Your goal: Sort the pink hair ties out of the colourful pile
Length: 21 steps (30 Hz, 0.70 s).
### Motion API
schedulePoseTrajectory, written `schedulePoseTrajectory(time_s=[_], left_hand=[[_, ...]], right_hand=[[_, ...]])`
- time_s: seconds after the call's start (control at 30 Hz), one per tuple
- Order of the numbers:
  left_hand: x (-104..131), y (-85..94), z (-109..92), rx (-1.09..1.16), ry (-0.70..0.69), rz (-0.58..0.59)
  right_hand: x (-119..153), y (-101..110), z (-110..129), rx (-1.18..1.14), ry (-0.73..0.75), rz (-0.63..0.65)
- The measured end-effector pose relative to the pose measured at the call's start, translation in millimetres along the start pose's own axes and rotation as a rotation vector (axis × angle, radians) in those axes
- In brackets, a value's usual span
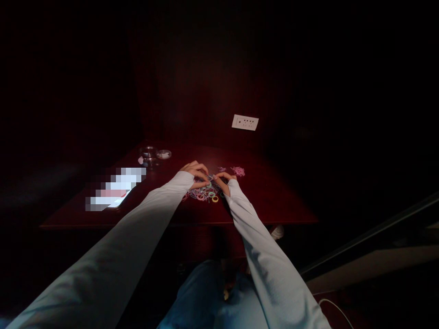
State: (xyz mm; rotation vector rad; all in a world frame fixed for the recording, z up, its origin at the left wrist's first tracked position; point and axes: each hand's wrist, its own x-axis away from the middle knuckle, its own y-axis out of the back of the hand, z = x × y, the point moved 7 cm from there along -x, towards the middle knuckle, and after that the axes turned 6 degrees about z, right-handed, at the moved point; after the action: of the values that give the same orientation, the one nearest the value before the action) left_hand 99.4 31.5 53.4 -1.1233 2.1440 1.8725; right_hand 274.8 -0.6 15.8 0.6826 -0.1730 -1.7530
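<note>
A loose heap of small coloured hair ties, in pink, purple, green and yellow, lies on the dark red table near its front edge. My left hand reaches into the heap from the left, with thumb and fingertips drawn together on a hair tie. From the right, my right hand pinches with thumb and forefinger at the top of the same heap, close to the left fingertips. What exactly lies between the fingertips is small and hard to see. Past my right hand are a small pink pile and a smaller purple pile.
A clear round jar stands at the back left, with a round clear lid beside it. A lit screen, partly blurred, lies on the left. A white wall socket is behind the table. Surroundings are very dark.
</note>
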Motion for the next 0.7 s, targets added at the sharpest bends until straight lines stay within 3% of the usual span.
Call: schedulePoseTrajectory(time_s=[0.4,0.7], left_hand=[[1.9,-0.7,8.0,-0.053,0.017,-0.102],[1.6,-4.5,10.3,-0.045,-0.050,-0.167]], right_hand=[[2.4,6.1,-4.2,0.002,0.005,0.030],[5.1,1.7,21.9,0.124,0.132,0.127]])
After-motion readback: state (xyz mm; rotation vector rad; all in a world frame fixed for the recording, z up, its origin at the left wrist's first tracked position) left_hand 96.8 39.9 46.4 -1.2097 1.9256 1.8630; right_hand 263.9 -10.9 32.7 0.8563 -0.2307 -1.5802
